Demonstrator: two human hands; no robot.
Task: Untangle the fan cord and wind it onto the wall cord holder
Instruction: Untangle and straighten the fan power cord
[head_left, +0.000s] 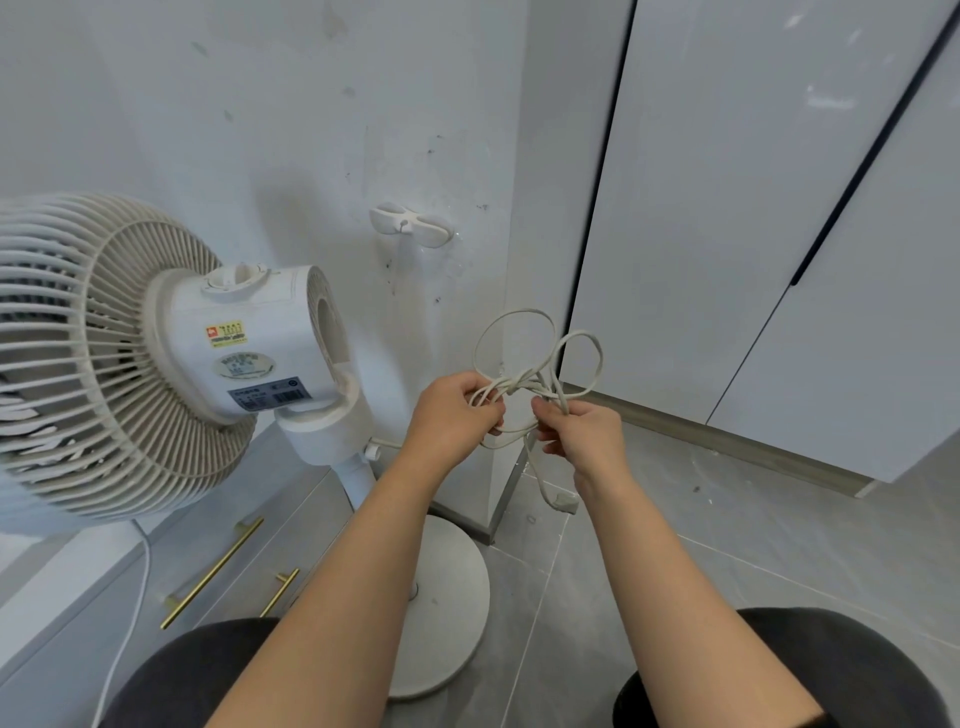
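Two loops of the fan cord rise above a knot held in mid-air, just right of the fan and below the wall cord holder, which is bare on the far wall. The left grip, a bare hand, is clenched on a bunch of strands at the knot's left side. The right grip pinches strands at its right side, thumb and fingertips close together. From under the right grip a tail hangs down to the plug, which dangles clear of the floor.

I judge the cord light and limp, yet springy enough to hold round loops, so it should bend freely but tend to spring back into coils. Its smooth jacket looks likely to slide through fingers, which helps in feeding a loop out. Pulling both ends hard would probably cinch the knot. Better to take hold close to the crossing, slacken it, and pass the plug end back through. The plug is the only stiff, heavier part, and a handy place to grasp when winding.
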